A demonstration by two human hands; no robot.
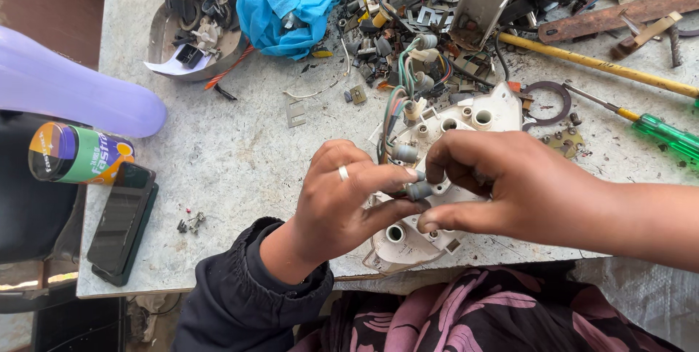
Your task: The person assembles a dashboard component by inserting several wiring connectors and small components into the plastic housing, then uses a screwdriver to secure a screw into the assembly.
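Both hands work at the counter's (240, 155) near edge: my left hand (342, 203) pinches a small grey cylindrical socket (419, 190) on the white plastic panel (502, 112), my right hand (502, 184) curled shut over that panel, apparently mid-extraction, needing a steady twisting pull.

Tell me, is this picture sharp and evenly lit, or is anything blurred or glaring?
Head view: soft, even daylight, with only faint shadows under the left hand and right hand; both hands and the white plastic panel look sharp; the lilac object at the left edge is close and soft; no strong glare, only a mild sheen on the green screwdriver handle; straight edges bend slightly towards the corners.
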